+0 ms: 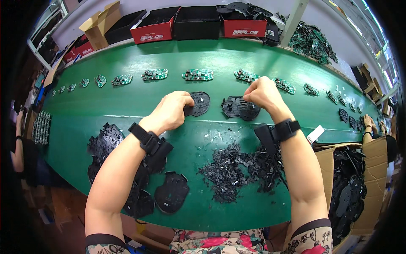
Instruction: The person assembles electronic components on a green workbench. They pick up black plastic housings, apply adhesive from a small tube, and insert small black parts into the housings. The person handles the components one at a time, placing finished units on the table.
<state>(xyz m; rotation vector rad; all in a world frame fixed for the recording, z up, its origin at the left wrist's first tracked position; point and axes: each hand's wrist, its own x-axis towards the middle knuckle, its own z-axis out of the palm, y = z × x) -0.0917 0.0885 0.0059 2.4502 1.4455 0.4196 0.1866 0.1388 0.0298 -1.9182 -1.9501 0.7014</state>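
My left hand [169,111] is closed at the left edge of a black plastic shell [200,104], its fingers curled over the rim. To the right lies a second black shell [242,109], with moulded ribs facing up. My right hand [263,94] is over its upper edge, thumb and fingertips pinched together. Whatever is between those fingertips is too small or hidden to make out. Both wrists wear black straps. Below the shells, small black plastic parts [226,169] lie in a loose heap between my forearms.
Green circuit boards [198,75] form a row across the green bench [127,99]. More black shells [171,192] pile up near my left forearm. A cardboard box [374,186] of black parts stands at right. Red and black boxes [197,23] line the back. Co-workers' hands [368,122] show at both sides.
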